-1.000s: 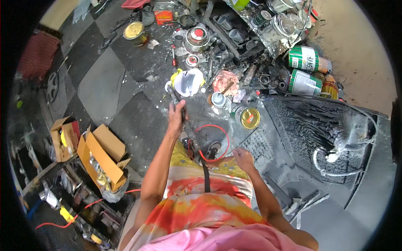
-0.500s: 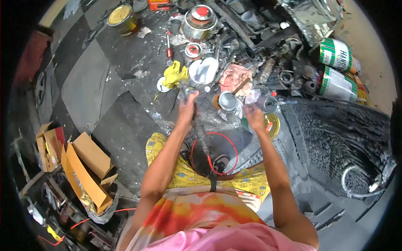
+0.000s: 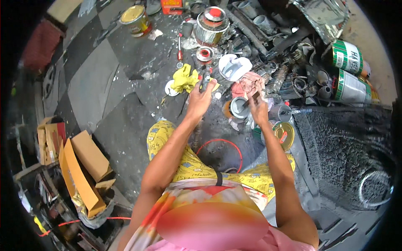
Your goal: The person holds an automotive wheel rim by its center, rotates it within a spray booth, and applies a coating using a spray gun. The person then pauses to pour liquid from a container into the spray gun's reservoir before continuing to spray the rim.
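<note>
My left hand (image 3: 200, 97) is closed on a paint-stained metal tool (image 3: 205, 78), beside a crumpled yellow cloth (image 3: 183, 76). My right hand (image 3: 258, 108) grips a dark stick (image 3: 253, 98) over a small cup of grey paint (image 3: 239, 106). A pink rag (image 3: 246, 83) and a white cutout piece (image 3: 233, 66) lie just beyond my hands. A gold-lidded can (image 3: 284, 139) is tipped over beside my right forearm. A looped red hose (image 3: 220, 140) rests on the stained floor between my knees.
A lidded metal pot (image 3: 209, 33), a yellow-lidded can (image 3: 134, 23) and scattered grimy parts (image 3: 284, 79) fill the back. Green-and-white cans (image 3: 351, 83) stand or lie at the right, near a black-coated panel (image 3: 335, 142). Open cardboard boxes (image 3: 86, 154) sit on the left.
My left hand has moved forward and right with the tool. My right hand has risen from my lap and now holds the stick at the cup. My legs are more bent and spread.
</note>
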`<state>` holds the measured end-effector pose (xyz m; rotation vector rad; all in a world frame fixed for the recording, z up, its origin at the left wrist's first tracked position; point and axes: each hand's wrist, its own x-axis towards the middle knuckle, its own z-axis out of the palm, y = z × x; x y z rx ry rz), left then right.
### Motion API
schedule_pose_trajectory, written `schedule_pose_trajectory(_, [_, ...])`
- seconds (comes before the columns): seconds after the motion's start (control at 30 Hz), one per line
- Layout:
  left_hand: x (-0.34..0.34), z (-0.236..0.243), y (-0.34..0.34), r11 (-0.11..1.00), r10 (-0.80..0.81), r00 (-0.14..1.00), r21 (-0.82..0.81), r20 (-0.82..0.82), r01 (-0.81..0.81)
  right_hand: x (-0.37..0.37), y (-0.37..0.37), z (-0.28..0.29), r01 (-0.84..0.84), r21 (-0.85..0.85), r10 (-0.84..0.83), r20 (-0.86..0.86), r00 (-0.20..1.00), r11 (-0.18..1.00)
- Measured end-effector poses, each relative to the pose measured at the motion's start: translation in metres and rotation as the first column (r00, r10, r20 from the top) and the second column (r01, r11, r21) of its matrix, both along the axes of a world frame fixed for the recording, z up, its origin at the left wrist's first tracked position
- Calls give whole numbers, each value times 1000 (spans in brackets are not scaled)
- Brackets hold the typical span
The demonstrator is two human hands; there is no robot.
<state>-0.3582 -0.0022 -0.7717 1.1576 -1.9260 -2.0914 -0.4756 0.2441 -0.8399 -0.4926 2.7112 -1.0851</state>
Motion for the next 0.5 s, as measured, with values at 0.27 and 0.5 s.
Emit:
schedule_pose_trajectory(0.27, [-26, -21, 9, 952, 131, 983, -261, -127, -160, 16, 31, 11, -144, -18, 140, -148, 979, 989])
schedule_pose_trajectory(0.5, [-15, -20, 2, 946, 65, 994, -311, -93, -91, 15, 16, 13, -263, -41, 263, -5, 965, 964])
